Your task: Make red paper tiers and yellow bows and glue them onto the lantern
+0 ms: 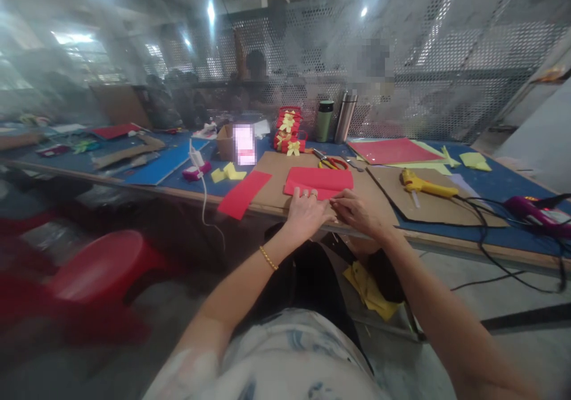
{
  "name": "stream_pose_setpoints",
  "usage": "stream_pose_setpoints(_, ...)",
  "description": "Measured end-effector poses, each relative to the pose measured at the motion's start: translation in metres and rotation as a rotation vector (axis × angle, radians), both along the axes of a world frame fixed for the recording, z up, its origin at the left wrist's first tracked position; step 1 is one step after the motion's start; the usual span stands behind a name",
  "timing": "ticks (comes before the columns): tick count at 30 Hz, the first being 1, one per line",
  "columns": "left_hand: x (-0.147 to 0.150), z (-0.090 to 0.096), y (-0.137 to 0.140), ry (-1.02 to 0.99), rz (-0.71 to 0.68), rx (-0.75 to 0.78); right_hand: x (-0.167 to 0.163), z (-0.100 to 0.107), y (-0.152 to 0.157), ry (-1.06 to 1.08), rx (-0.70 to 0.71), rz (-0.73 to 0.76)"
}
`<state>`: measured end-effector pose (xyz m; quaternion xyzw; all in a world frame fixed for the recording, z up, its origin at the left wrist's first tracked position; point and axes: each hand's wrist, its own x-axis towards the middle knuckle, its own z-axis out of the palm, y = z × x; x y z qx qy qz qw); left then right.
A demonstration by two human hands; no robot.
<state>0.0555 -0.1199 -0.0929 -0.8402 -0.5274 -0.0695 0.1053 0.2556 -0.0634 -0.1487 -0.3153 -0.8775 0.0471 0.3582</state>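
A folded red sheet [319, 178] lies on a brown cardboard mat [274, 165] at the table's near edge. My left hand [307, 212] bends over the sheet's near edge, its ringed fingers pressing the red surface and its thumb below the edge. Close beside it, my right hand [357, 211] is closed in a pinch by the sheet's near right part. What sits between those fingertips is too small to make out. A flat red strip [245, 194] lies to the left, partly over the table edge. Red-handled pliers [338, 163] rest just behind the folded sheet.
A yellow glue gun [428, 187] with a black cable lies on cardboard at right. Red boxes with yellow bows [289, 132], a green flask [325, 121] and a steel flask [345, 118] stand behind. Yellow pieces [229, 172] and a lit phone [244, 144] are left; a red stool [100, 266] stands below.
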Motion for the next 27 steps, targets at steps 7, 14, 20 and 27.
stream_pose_setpoints(7, -0.039, -0.004, 0.003, -0.024, 0.098, -0.008, -0.002, 0.002, -0.003, 0.012, -0.013, -0.034)
stream_pose_setpoints(14, -0.076, -0.007, -0.002, -0.044, 0.2, -0.006, -0.002, 0.003, -0.005, 0.024, -0.048, -0.052)
stream_pose_setpoints(20, -0.087, -0.004, -0.002, -0.02, 0.261, 0.008, -0.001, 0.003, -0.005, 0.013, -0.062, -0.052)
stream_pose_setpoints(27, -0.034, 0.013, 0.006, -0.064, 0.151, 0.063, -0.001, 0.003, -0.005, 0.026, -0.053, -0.035)
